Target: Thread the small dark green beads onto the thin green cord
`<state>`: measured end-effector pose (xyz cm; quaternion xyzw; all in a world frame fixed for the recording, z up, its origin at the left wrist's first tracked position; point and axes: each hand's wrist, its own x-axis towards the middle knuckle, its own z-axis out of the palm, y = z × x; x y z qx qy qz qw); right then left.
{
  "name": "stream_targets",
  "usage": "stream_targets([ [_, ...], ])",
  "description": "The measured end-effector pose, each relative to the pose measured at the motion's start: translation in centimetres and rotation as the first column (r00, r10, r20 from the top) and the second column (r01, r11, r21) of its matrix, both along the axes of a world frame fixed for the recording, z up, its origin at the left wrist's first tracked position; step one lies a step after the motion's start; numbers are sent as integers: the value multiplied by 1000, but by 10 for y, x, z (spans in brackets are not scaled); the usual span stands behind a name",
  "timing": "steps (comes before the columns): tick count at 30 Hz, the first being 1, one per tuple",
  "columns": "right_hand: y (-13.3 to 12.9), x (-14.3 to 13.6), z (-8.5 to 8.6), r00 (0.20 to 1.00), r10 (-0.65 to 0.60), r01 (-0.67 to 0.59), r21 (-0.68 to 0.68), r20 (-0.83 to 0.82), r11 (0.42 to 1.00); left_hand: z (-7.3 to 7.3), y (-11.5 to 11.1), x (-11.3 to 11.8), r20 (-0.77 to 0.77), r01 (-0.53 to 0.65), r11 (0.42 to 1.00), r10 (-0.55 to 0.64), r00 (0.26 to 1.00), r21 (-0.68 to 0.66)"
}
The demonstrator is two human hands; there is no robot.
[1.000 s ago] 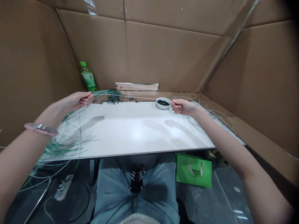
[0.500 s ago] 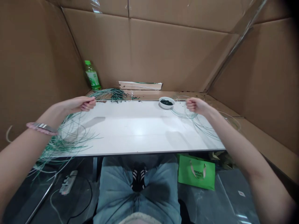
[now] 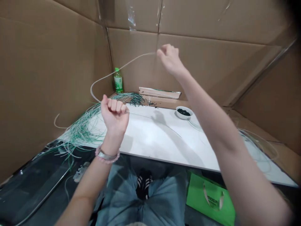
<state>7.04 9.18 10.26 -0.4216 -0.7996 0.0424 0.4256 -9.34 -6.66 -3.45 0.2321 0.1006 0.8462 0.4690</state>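
My left hand (image 3: 115,113) is a fist above the left part of the white table, closed around a thin pale cord (image 3: 135,58). Higher up, in front of the back cardboard wall, my right hand (image 3: 169,58) pinches that same cord. Between the hands the cord bows out to the left in a loose curve. A thin end sticks out past my left fist, over the tabletop. Just left of that fist lies a tangled pile of green and white strands (image 3: 81,128). A bundle of strands with dark green tips (image 3: 136,99) rests behind it.
A white bowl (image 3: 181,116) of dark green bits stands near the table's (image 3: 150,141) back edge. A green bottle (image 3: 118,82) is in the back left corner. Cardboard walls (image 3: 199,62) surround the table. Pale strands lie at right; a green paper bag (image 3: 199,194) is below.
My right hand has risen and moved left, away from the bowl's right side. My left hand has come inward and turned. The cord, earlier stretched straight between them, now curves. The view has shifted left.
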Motion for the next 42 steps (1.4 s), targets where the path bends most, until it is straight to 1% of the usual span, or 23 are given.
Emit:
stream_targets([
  [3,-64,4,-31,989,55,-43,92,-140,995,-7,6,-4,99,-101,994,95,991,49],
  [4,-93,16,-50,933,168,-123,156,-317,980,-11,7,-6,124,-106,993,100,987,42],
  [5,-122,28,-73,811,230,-141,202,-538,969,-16,8,-7,147,-104,994,99,984,30],
  [6,-150,38,-100,623,200,-122,158,-756,980,-20,8,-6,169,-101,995,97,981,14],
  [7,-175,45,-130,476,97,-188,6,-874,982,-25,8,-4,187,-95,995,94,978,-4],
  [10,-221,35,-217,479,-68,-324,-249,-875,913,-38,2,8,208,-66,997,75,975,-49],
  [12,-228,12,-255,529,-124,-472,-412,-840,780,-45,-3,17,197,-48,997,60,979,-64],
  [13,-227,-1,-266,538,-137,-541,-466,-832,700,-49,-7,22,184,-41,997,53,981,-69],
  [15,-217,-21,-271,487,-158,-656,-479,-859,583,-55,-15,28,142,-30,996,41,989,-82],
  [17,-202,-31,-263,368,-189,-736,-409,-910,540,-62,-24,31,106,-14,994,26,994,-108],
  [19,-186,-34,-249,237,-221,-769,-322,-946,552,-69,-31,31,117,8,985,12,993,-170],
  [23,-163,-29,-229,29,-237,-742,-179,-971,646,-86,-31,25,200,83,935,-13,980,-345],
  [26,-156,-25,-224,1,-219,-738,-149,-976,659,-100,-27,16,200,160,904,-85,976,-397],
  [28,-155,-22,-222,27,-207,-743,-158,-978,650,-110,-33,6,113,241,856,-213,970,-457],
  [30,-153,-16,-222,61,-189,-743,-171,-980,647,-119,-50,-10,-153,286,761,-448,881,-583],
  [31,-153,-13,-222,78,-177,-740,-176,-981,649,-123,-62,-21,-350,255,708,-589,728,-659],
  [32,-152,-10,-222,94,-163,-735,-179,-982,654,-124,-74,-33,-428,229,673,-658,619,-704],
  [34,-152,-5,-223,128,-135,-721,-186,-983,667,-120,-95,-53,-471,185,611,-740,481,-770],
  [35,-153,-4,-224,145,-122,-715,-189,-982,673,-113,-100,-59,-587,93,643,-741,325,-760],
  [36,-154,-5,-226,163,-110,-711,-194,-980,676,-105,-101,-60,-693,13,712,-687,220,-702],
  [39,-159,-14,-233,217,-78,-705,-211,-973,677,-75,-73,-35,-933,-164,927,-308,188,-338],
  [40,-161,-18,-235,236,-66,-702,-218,-969,678,-68,-57,-20,-962,-157,959,-211,171,-238],
  [42,-164,-26,-240,282,-46,-689,-236,-958,686,-62,-25,10,-970,-66,985,-146,194,-161],
])
